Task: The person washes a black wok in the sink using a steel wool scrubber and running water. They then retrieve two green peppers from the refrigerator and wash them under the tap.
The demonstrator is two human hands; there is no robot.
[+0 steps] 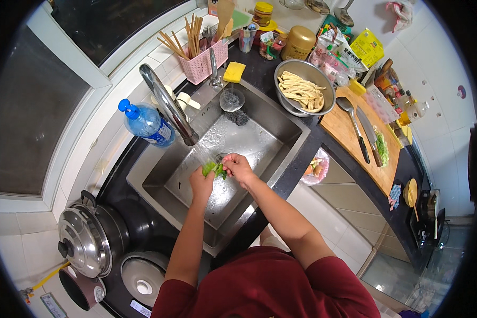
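Note:
Water runs from the curved chrome faucet (169,103) into the steel sink (183,183). Under the stream, a small bunch of green leafy vegetable (215,168) is between my two hands. My left hand (200,183) grips the bunch from the left, its fingers closed. On the other side, my right hand (237,168) pinches at the leaves with thumb and fingers together. A round strainer (231,99) and a dark scouring pad (239,117) sit at the sink's far corner, with a yellow sponge (234,72) on the rim above.
A blue soap bottle (149,124) stands left of the sink, pots (85,238) nearer me. Beyond its right corner is a metal bowl (308,69) of pale strips. Rightward, a cutting board (350,127) holds a knife (370,135), a spoon (350,114) and chopped greens (381,148).

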